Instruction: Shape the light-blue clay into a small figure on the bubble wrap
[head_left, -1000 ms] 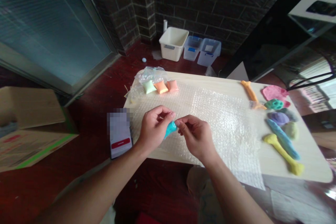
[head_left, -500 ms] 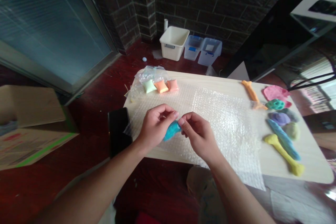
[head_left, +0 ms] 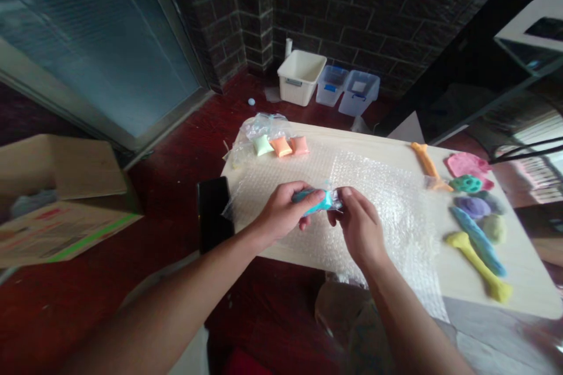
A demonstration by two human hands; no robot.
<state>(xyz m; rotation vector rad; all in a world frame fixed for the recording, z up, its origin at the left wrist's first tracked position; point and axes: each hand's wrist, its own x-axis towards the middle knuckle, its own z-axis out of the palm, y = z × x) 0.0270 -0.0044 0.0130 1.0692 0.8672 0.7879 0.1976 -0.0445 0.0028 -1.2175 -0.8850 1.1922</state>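
Note:
A blue clay packet in clear plastic is held above the bubble wrap. My left hand is closed around the packet's left part, thumb on top. My right hand pinches the crumpled clear end of its plastic. Beyond my left hand lie a pale green packet, an orange packet and a salmon-pink packet, side by side.
Shaped clay pieces lie on the right of the table: an orange bone shape, a yellow bone shape, a blue roll and a purple lump. A black flat object sits by the left edge. Bins stand behind.
The blue packet has turned from slanting to nearly level, and its clear plastic end now shows between my hands. My right hand has shifted right, away from my left. The view has shifted slightly.

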